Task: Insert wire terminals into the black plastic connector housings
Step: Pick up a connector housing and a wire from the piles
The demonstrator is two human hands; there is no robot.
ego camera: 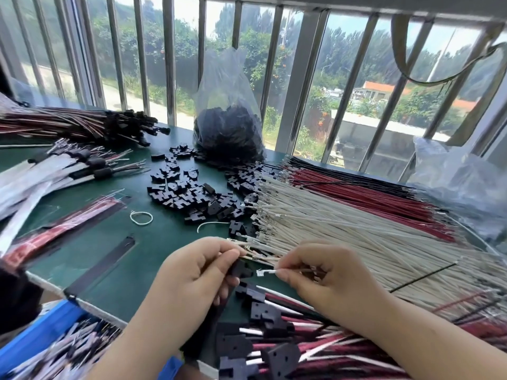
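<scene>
Both grips clenched: left hand (192,272) holds housing (241,270), right hand (326,281) pinches wire (267,272) beside it.

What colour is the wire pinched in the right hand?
White, with a metal terminal at its tip: the wire in the right hand, head view.

Green table (115,270) — black housings (189,193), white wires (329,231), red wires (370,198).

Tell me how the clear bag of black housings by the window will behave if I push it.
The clear bag probably slumps rather than slides: its thin film looks floppy. Its full bottom suggests some weight. The open top could sag, though spilling seems unlikely.
</scene>
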